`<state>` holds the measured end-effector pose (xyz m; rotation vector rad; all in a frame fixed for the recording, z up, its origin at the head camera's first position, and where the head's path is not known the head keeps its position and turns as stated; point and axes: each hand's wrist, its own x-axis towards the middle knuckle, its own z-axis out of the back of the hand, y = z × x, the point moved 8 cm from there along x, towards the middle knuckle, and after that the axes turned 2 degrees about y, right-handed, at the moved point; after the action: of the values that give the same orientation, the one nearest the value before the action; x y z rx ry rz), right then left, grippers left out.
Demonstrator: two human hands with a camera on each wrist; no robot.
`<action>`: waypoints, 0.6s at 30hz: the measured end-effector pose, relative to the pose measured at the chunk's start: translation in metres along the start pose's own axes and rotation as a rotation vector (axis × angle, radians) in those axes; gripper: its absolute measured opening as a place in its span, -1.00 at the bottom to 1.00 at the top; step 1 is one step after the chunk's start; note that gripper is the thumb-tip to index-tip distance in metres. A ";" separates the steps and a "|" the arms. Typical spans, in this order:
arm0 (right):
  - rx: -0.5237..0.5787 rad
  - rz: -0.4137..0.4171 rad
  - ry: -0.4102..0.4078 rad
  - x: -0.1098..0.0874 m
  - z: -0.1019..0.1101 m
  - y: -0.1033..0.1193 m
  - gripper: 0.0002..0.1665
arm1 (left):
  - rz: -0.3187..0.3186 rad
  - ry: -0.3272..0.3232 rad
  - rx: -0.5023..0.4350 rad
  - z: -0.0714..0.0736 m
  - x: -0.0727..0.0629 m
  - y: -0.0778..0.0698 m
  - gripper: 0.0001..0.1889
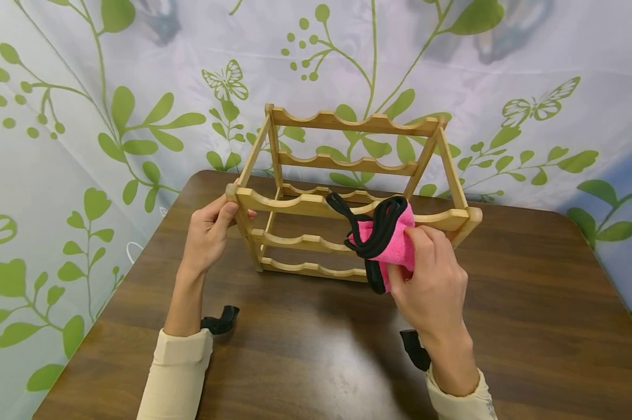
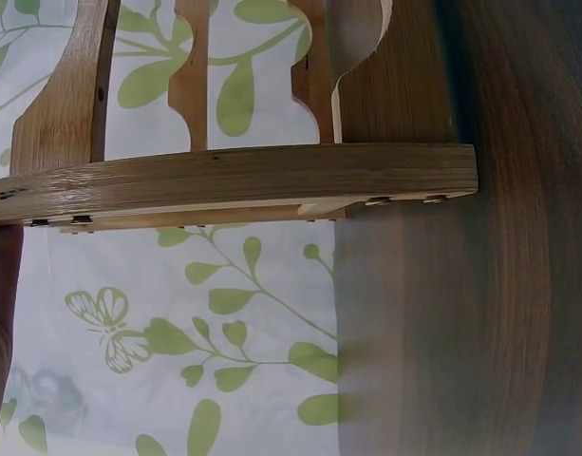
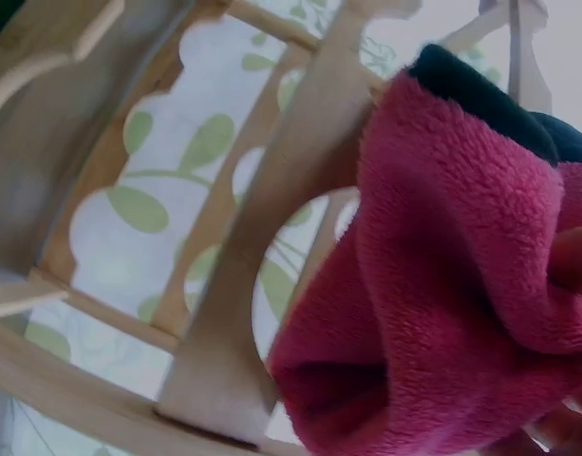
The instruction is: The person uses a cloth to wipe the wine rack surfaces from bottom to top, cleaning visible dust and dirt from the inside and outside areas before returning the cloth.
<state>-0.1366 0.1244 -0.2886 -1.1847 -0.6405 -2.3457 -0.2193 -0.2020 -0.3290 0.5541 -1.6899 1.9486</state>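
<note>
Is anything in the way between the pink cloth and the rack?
Nothing that I can see. The right hand holds the cloth at the front of the rack; whether they touch is hard to tell.

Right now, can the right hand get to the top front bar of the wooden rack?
Probably yes. The right hand holds a pink cloth right by the top front bar, and nothing else seems to stand in between.
</note>
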 end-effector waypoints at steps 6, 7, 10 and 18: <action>-0.038 -0.061 0.062 0.003 0.007 -0.004 -0.46 | 0.000 0.014 -0.005 -0.001 0.001 0.000 -0.61; -0.042 -0.069 0.070 0.004 0.008 -0.005 -0.47 | -0.001 0.013 -0.006 -0.002 0.001 0.000 -0.61; -0.047 -0.085 0.085 0.004 0.012 -0.007 -0.54 | -0.003 0.010 0.000 -0.001 0.001 0.000 -0.61; -0.038 -0.108 0.109 0.005 0.022 -0.014 -0.62 | -0.005 -0.001 0.003 0.000 0.000 -0.001 -0.61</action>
<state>-0.1331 0.1474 -0.2760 -1.0533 -0.6388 -2.5037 -0.2186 -0.2019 -0.3278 0.5599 -1.6852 1.9481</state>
